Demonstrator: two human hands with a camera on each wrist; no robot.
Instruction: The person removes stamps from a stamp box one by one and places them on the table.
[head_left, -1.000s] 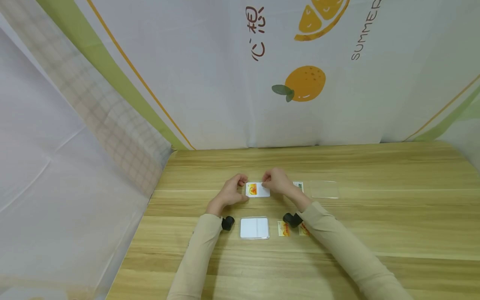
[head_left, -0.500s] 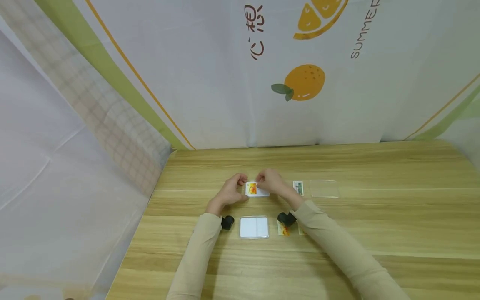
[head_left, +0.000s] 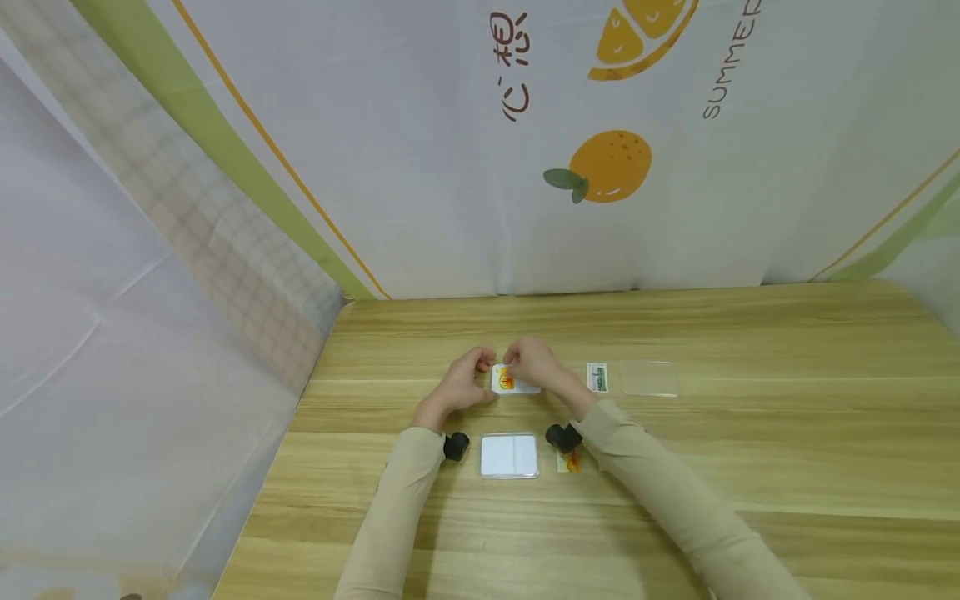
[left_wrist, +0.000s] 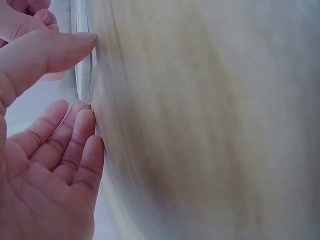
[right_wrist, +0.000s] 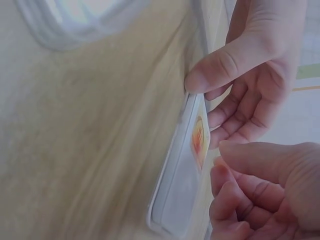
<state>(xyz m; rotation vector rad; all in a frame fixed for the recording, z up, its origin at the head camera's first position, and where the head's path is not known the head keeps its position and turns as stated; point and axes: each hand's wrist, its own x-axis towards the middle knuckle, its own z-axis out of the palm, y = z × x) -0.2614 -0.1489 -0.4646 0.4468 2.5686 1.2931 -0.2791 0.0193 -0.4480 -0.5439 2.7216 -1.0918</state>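
Note:
A flat clear display case with a white insert (head_left: pixel 529 387) lies on the table between both hands. At its left end sits a small yellow and red stamp (head_left: pixel 506 381), seen edge-on as a stamp (right_wrist: pixel 199 140) in the right wrist view. My left hand (head_left: pixel 456 386) holds the case's left end, thumb on the near edge and fingertips at the far side. My right hand (head_left: pixel 538 364) is over the case beside the stamp. Its fingers are curled, with thumb and index tips close together (right_wrist: pixel 250 190); I see nothing between them, and contact with the stamp is unclear.
Nearer me lies a second clear case with a white insert (head_left: pixel 509 456). A green and white stamp (head_left: pixel 597 377) and a transparent cover (head_left: pixel 649 379) lie to the right. Another yellow-red stamp (head_left: pixel 567 462) is partly hidden below the black right wrist camera (head_left: pixel 561 438).
My right hand has slid left along the case, from its right end to the stamp, uncovering the green and white stamp. The left hand keeps its place.

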